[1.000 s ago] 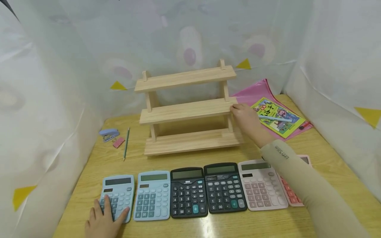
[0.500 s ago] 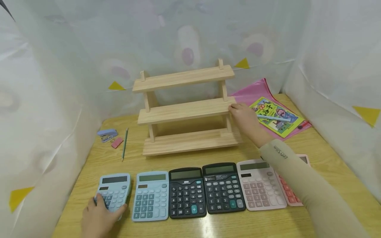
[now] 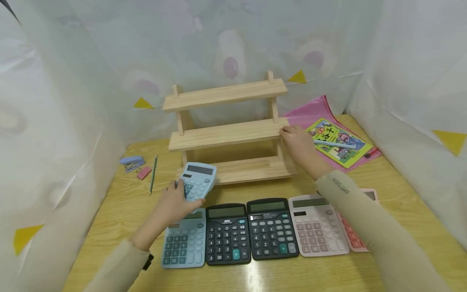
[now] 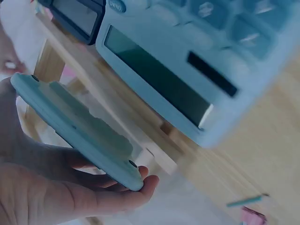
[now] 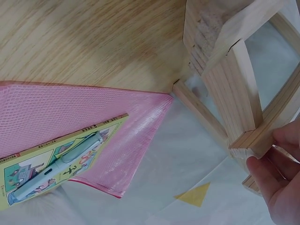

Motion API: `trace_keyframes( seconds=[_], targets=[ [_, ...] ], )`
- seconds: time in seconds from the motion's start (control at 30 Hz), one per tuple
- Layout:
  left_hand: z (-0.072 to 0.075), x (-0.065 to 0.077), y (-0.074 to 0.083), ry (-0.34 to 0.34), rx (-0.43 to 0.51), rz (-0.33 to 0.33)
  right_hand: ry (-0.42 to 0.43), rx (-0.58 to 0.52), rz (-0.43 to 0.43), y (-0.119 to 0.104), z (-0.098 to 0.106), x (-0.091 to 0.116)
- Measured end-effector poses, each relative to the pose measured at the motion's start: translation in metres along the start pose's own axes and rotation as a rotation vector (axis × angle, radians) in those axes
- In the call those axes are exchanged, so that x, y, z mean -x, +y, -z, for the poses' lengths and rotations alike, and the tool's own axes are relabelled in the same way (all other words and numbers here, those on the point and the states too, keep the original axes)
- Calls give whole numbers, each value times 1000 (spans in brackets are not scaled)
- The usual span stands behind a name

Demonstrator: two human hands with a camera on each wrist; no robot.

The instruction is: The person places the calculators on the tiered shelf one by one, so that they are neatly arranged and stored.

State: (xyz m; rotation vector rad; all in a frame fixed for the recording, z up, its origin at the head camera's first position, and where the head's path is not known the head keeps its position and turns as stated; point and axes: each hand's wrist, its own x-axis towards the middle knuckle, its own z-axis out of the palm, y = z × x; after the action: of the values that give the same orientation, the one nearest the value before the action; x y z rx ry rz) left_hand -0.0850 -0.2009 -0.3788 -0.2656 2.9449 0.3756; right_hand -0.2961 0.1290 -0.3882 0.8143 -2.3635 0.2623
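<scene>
In my left hand (image 3: pixel 176 204) is a light blue calculator (image 3: pixel 198 178), gripped by its edges and raised off the table in front of the bottom shelf. The left wrist view shows thumb and fingers wrapped round the sides of this calculator (image 4: pixel 77 129). My right hand (image 3: pixel 300 145) pinches the right end of the middle board of a three-tier wooden shelf (image 3: pixel 226 134). Thumb and fingers (image 5: pixel 263 176) clasp that board end in the right wrist view. Below the lifted calculator lies a second light blue calculator (image 3: pixel 183 243), partly covered by it.
Along the front lie two black calculators (image 3: pixel 228 235) (image 3: pixel 273 231), a pale pink one (image 3: pixel 319 227) and a coral one (image 3: pixel 355 233), partly behind my sleeve. A stapler (image 3: pixel 132 161), binder clip (image 3: pixel 144 172) and pencil (image 3: pixel 153 175) lie left. A pink mesh pouch (image 3: pixel 310 111), booklet (image 3: pixel 339 148) and pen (image 3: pixel 335 144) lie right.
My left hand has picked up the leftmost blue calculator from the table and carried it up and right to the shelf's lower front. The right hand has stayed on the middle board.
</scene>
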Motion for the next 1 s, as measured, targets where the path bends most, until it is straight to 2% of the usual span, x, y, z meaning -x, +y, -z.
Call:
trace_keyframes(
  seconds=[0.13, 0.33, 0.5, 0.7, 0.83, 1.0],
  targets=[
    [-13, -32, 21, 21, -65, 10, -15, -4, 16, -2, -4, 1],
    [-28, -58, 35, 46, -136, 93, -16, 2, 13, -4, -5, 2],
    [-34, -71, 41, 8, -151, 142, -22, 22, 7, -2, -4, 3],
    [-31, -83, 56, 4, -182, 228, -16, 11, -6, -1, -3, 1],
    [-27, -89, 64, -6, -263, 272, -16, 0, -14, -2, -3, 0],
    [-24, -91, 68, -26, -366, 267, -20, 19, -40, 0, -3, 1]
  ],
)
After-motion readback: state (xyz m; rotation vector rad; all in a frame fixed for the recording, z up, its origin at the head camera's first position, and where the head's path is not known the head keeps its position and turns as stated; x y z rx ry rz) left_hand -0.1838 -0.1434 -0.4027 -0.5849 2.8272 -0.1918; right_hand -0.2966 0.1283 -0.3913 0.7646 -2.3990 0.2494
